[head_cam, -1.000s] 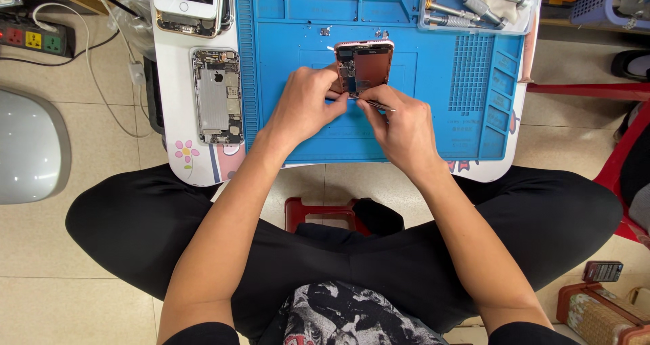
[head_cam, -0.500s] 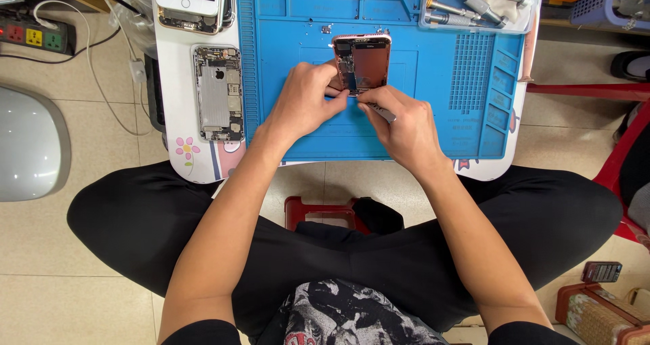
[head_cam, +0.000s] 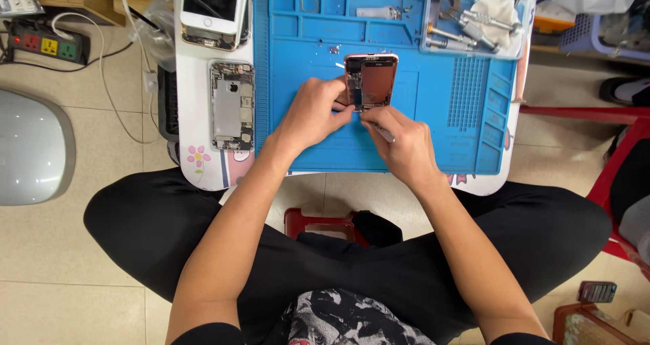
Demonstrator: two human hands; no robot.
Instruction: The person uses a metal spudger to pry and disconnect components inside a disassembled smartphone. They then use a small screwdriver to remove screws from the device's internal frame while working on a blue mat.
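Opened phone point(head_cam: 371, 81) lies on the blue repair mat point(head_cam: 433, 125) at the middle of our worktop point(head_cam: 196, 125), back shell up, copper-pink inside with a dark strip of parts down its left edge. Our left hand point(head_cam: 313, 115) covers its lower left corner, fingers pinched on that edge. Our right hand point(head_cam: 405, 145) sits just below it, fingers closed around a thin metal tool point(head_cam: 380, 132); its tip is hidden between our hands, so we cannot tell what it touches. We count three phones: this one, a stripped grey chassis point(head_cam: 232, 105) left of the mat, and a white-faced phone point(head_cam: 211, 5) cut off by the top edge. A clear tray point(head_cam: 477, 20) at the mat's top right holds several screwdrivers, too crowded to count.
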